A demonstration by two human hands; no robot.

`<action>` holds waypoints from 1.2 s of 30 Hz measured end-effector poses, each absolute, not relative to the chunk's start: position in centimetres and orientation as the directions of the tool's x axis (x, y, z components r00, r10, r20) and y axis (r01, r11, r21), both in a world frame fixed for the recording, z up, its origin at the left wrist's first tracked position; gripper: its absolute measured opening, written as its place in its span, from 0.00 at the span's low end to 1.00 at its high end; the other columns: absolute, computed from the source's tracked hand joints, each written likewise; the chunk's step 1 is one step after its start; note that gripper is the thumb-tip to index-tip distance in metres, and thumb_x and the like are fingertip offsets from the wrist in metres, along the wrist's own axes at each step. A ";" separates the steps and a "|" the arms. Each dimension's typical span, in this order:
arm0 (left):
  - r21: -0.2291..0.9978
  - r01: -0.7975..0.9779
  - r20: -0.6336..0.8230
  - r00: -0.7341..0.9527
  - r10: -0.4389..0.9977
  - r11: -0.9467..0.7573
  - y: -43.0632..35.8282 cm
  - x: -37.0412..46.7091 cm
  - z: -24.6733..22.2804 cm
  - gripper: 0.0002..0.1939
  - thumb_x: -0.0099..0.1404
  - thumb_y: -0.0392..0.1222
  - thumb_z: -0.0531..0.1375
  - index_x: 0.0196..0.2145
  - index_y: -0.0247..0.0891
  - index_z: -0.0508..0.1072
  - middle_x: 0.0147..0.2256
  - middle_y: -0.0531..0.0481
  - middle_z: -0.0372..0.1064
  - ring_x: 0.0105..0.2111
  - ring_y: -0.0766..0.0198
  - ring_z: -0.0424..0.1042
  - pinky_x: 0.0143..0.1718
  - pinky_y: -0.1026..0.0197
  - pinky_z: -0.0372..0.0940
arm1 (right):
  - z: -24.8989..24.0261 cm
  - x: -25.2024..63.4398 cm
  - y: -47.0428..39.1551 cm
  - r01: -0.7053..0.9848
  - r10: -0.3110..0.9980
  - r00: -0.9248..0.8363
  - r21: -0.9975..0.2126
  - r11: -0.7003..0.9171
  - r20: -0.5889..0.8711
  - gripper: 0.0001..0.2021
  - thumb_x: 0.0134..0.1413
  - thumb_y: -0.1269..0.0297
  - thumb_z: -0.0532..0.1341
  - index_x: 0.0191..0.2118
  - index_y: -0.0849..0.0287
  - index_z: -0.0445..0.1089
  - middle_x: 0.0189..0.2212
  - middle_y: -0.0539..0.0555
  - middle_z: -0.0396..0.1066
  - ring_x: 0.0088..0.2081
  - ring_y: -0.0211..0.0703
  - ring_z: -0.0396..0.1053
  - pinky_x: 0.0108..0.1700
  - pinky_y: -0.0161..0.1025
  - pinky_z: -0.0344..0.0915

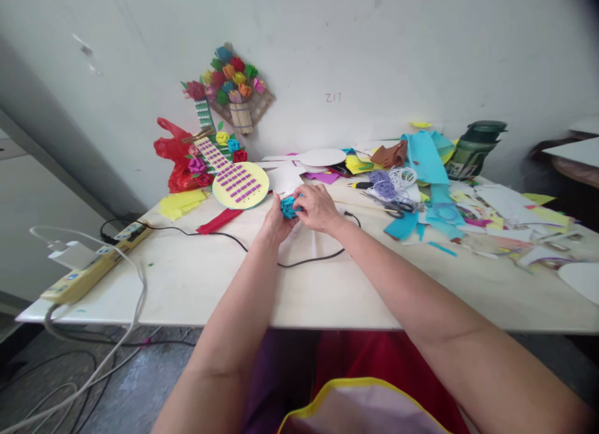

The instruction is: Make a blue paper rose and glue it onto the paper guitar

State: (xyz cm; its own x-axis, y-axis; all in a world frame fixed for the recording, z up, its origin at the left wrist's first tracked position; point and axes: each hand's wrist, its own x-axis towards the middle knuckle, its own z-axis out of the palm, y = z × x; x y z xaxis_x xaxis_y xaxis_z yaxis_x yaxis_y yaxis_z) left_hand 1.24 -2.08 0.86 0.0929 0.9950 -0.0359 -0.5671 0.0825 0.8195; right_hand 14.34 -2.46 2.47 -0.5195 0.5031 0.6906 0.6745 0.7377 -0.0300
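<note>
A small blue paper piece (289, 207) with a folded, ridged surface is held between my hands above the middle of the white table (187, 284). My left hand (276, 223) is wrapped round its left and lower side. The fingers of my right hand (316, 208) pinch its right edge. To the left of my hands lies a yellow round-bodied paper guitar (240, 185) with purple strips. Behind the hands is a white paper sheet (285, 179). A black cable (309, 260) runs across the table just below my hands.
A yellow power strip (77, 284) with a white charger lies at the left edge. Paper flowers (234, 78) and a red bag (175, 159) are at the back left. Scissors (393, 206), blue paper (423, 159), scraps and a green bottle (472, 150) are on the right.
</note>
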 end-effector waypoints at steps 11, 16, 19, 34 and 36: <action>0.793 -0.602 -0.049 0.093 0.994 0.095 -2.2 1.3 1.0 0.25 0.63 0.58 0.45 0.32 0.34 0.70 0.25 0.49 0.69 0.26 0.66 0.69 0.31 0.62 0.67 | 2.6 14.4 -2.4 0.661 0.507 -0.552 -0.023 0.750 0.663 0.05 0.46 0.72 0.58 0.31 0.60 0.70 0.42 0.56 0.64 0.43 0.48 0.58 0.43 0.45 0.48; 0.782 -0.616 -0.037 0.112 0.993 0.098 -2.3 1.4 1.0 0.25 0.64 0.57 0.44 0.32 0.34 0.70 0.24 0.49 0.69 0.24 0.67 0.68 0.30 0.63 0.67 | 2.9 14.4 -2.6 0.662 0.502 -0.553 -0.015 0.750 0.665 0.04 0.47 0.72 0.58 0.30 0.61 0.69 0.42 0.57 0.65 0.43 0.48 0.59 0.42 0.46 0.48; 0.782 -0.614 -0.043 0.110 0.993 0.102 -2.3 1.4 1.0 0.25 0.64 0.57 0.45 0.32 0.34 0.70 0.24 0.49 0.69 0.24 0.67 0.68 0.30 0.63 0.67 | 2.9 14.4 -2.6 0.662 0.496 -0.556 -0.005 0.749 0.667 0.03 0.47 0.72 0.58 0.29 0.61 0.69 0.42 0.57 0.66 0.43 0.48 0.60 0.42 0.46 0.48; 0.743 -0.657 -0.103 0.084 0.991 0.133 -2.4 1.4 1.3 0.23 0.66 0.54 0.43 0.30 0.33 0.67 0.23 0.49 0.68 0.24 0.68 0.68 0.31 0.62 0.67 | 3.0 14.2 -2.9 0.667 0.433 -0.618 0.145 0.731 0.656 0.07 0.52 0.72 0.53 0.31 0.62 0.68 0.43 0.60 0.65 0.40 0.49 0.59 0.42 0.46 0.48; 0.731 -0.670 -0.104 0.080 0.991 0.131 -2.3 1.4 1.3 0.23 0.65 0.54 0.44 0.30 0.33 0.67 0.23 0.49 0.68 0.24 0.68 0.68 0.30 0.62 0.67 | 3.0 14.2 -3.1 0.660 0.411 -0.638 0.187 0.728 0.651 0.09 0.53 0.73 0.51 0.33 0.63 0.68 0.43 0.60 0.65 0.39 0.49 0.58 0.42 0.46 0.48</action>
State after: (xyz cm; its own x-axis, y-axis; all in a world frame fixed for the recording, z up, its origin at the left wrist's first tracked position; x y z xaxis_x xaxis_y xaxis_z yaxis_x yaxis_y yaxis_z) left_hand 1.41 -2.29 1.34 0.0797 0.9913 -0.1043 -0.6696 0.1308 0.7311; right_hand 14.16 -3.07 3.03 -0.6382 0.4114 0.6508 0.6596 0.7281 0.1865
